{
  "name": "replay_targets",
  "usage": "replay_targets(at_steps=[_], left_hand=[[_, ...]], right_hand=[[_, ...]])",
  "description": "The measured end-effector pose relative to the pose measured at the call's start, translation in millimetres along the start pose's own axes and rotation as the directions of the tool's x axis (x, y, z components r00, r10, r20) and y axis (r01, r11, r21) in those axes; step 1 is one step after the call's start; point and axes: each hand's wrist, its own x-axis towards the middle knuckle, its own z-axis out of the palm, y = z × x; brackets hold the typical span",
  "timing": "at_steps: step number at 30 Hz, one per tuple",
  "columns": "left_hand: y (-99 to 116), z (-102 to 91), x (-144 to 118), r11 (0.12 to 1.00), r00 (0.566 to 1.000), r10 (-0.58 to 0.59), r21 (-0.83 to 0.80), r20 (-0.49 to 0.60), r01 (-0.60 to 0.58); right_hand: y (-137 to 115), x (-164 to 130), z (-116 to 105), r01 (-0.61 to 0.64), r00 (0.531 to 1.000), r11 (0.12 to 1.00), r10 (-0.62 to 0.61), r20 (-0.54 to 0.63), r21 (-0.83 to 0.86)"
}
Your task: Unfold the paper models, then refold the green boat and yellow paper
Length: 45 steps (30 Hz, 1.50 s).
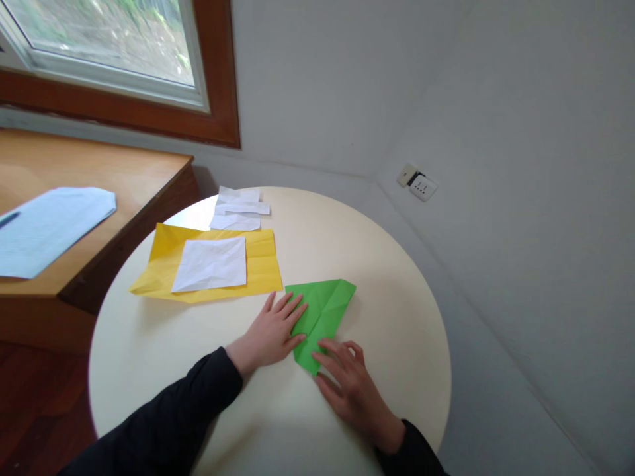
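The right hand is lying nearest the camera, fingers spread and pressing flat on the pointed near tip of the green paper. It is not gripping anything; the fingertips are only bearing down on the sheet. Just beyond and to the left, the left hand is resting palm-down, fingers apart, with its fingertips overlapping the paper's left edge. Both hands are touching the sheet, the right at the tip, the left along the side.

The green paper is lying folded on the round worktop, right of its middle. Its long axis is running from the near tip under the right hand away and to the right, widening toward its far corner. A crease is showing along that axis, between the two hands.

Farther off, to the left, a yellow sheet is lying flat and well apart from the green one, with a white sheet on top of it. Beyond that, small white slips are sitting near the far edge. A wooden desk with a pale blue paper is standing at the left, under the window.
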Motion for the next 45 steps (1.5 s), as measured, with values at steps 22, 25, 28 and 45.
replay_targets(at_steps=[22,25,28,45], left_hand=[[-0.9,-13.3,1.2,0.996,0.989,0.021,-0.086,0.146,-0.008],[-1.2,-16.4,1.9,0.993,0.985,0.032,-0.114,0.167,-0.013],[-2.6,-19.8,2.3,0.988,0.982,0.059,-0.15,0.177,-0.032],[-2.2,-44.4,4.2,0.886,0.985,0.063,-0.463,0.159,0.018]], right_hand=[[41.9,28.5,-10.3,0.052,0.998,0.999,-0.052,-0.028,0.01],[48.0,38.3,-12.8,0.062,0.998,0.997,-0.063,-0.014,-0.035],[55.3,50.8,-18.8,0.026,0.999,0.997,-0.024,0.033,-0.066],[105.8,79.1,-22.3,-0.465,0.87,0.822,0.355,0.343,0.33]])
